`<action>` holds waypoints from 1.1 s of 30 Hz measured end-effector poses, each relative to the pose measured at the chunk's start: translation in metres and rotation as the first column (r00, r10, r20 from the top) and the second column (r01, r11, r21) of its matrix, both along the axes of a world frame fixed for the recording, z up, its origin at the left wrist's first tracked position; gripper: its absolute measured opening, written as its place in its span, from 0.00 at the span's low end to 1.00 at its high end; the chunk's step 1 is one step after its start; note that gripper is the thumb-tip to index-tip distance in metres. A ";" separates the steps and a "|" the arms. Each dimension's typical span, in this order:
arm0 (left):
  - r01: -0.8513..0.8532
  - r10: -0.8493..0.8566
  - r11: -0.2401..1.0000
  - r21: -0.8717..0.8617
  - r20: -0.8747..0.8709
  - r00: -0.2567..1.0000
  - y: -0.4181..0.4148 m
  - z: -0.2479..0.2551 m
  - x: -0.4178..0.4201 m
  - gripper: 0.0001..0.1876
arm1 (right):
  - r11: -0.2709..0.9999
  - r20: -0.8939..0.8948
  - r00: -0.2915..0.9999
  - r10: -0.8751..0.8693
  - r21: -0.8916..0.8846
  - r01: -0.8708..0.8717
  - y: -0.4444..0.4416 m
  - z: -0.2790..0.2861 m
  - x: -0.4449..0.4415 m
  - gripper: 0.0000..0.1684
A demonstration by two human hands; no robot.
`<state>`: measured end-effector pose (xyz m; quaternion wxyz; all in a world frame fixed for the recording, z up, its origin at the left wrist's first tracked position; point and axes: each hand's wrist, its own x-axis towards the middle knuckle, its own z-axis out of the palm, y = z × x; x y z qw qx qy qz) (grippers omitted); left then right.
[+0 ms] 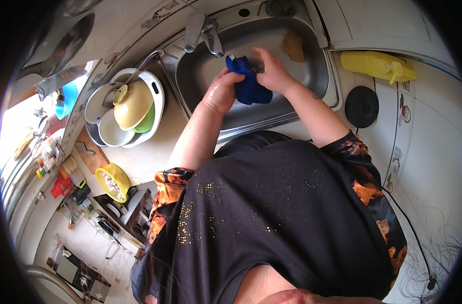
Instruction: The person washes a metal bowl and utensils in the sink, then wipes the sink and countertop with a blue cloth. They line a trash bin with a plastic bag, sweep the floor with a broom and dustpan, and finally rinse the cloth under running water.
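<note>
A wet blue cloth [252,89] hangs bunched over the stainless steel sink basin [307,81]. My left hand [221,91] grips its upper left side, the skin glistening with water. Just right of the cloth, my right hand [273,74] has its fingers apart and holds nothing that I can see. Part of the drain [257,65] shows between the hands. Above my left hand, a chrome mixer tap [212,38] reaches over the basin. A brownish flat piece, perhaps a sponge [293,47], lies at the basin's upper right.
Left of the sink, a white plastic basin [159,102] holds stacked bowls, with a beige bowl [134,110] on top. A yellow bowl [126,180] with pale pieces and a wooden board [92,154] lie farther left. A yellow pump bottle [375,66] lies right of the sink.
</note>
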<state>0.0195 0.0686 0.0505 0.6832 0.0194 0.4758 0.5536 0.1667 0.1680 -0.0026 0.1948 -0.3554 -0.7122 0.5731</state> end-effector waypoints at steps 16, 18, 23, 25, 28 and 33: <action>-0.055 0.120 0.944 -0.325 0.184 0.976 -0.027 -0.034 -0.006 0.32 | 0.956 -0.137 0.990 0.017 0.294 0.024 -0.036 0.038 -0.009 0.13; -0.098 0.169 0.979 -0.178 0.446 0.879 -0.023 -0.022 0.006 0.35 | 0.914 -0.131 0.991 0.020 0.405 0.035 -0.050 0.066 -0.016 0.16; -0.233 0.231 0.972 -0.011 -0.076 0.970 -0.018 -0.018 0.032 0.20 | 0.874 -0.123 0.992 0.008 0.482 0.053 -0.061 0.074 -0.028 0.17; -0.333 0.327 0.928 -0.168 -0.064 0.943 -0.016 -0.032 0.038 0.18 | 0.962 0.140 0.966 -0.218 0.199 0.188 -0.040 0.046 -0.038 0.17; -0.373 0.344 0.901 -0.222 -0.159 0.925 -0.010 -0.030 0.031 0.17 | 0.918 0.049 0.943 -0.331 0.249 0.309 -0.036 0.043 -0.046 0.15; -0.286 0.337 0.907 -0.308 0.127 0.933 -0.021 -0.039 -0.007 0.17 | 0.964 -0.070 0.997 -0.025 0.261 0.043 -0.079 0.080 -0.040 0.18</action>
